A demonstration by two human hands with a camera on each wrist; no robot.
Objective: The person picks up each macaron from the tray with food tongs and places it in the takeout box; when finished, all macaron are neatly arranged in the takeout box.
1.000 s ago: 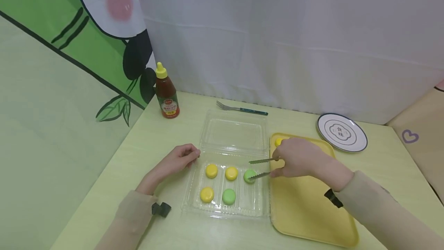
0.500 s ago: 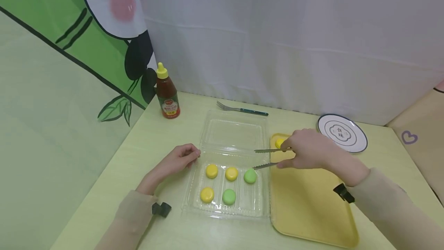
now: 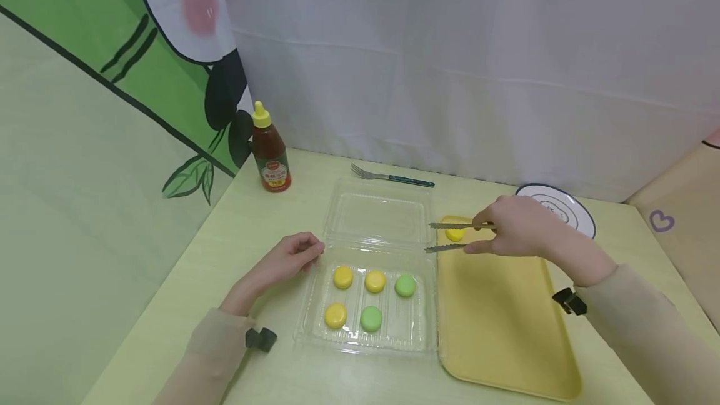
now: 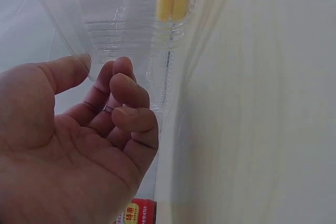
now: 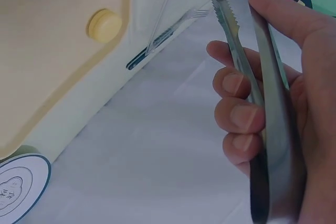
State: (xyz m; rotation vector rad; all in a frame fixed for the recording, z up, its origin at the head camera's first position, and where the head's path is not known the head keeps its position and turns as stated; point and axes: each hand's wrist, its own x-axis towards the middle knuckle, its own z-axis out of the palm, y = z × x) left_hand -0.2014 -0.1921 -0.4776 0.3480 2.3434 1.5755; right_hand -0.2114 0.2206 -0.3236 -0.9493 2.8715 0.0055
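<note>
My right hand [image 3: 520,227] grips metal serrated tongs [image 5: 278,145]; their tips are spread, with nothing between them. In the head view they hang near a yellow macaron [image 3: 454,233] at the far left corner of the yellow tray [image 3: 506,330]. My left hand [image 3: 292,256] holds the near-hinge left edge of a clear plastic box [image 3: 306,324] between thumb and fingers [image 4: 128,93]. Inside the box's base sit three yellow macarons [image 3: 375,281] and two green macarons [image 3: 405,285]. The front right compartment holds none.
The box's transparent lid [image 3: 379,211] lies folded back. Behind it is a fork [image 3: 394,178] with a dark green handle. A red sauce bottle [image 3: 272,158] stands at the back left, and a white plate [image 3: 570,211] lies at the back right, partly covered by the right hand.
My right hand has moved up and to the right, carrying the tongs off the right-hand green macaron, which stays in the box. The left hand keeps its place.
</note>
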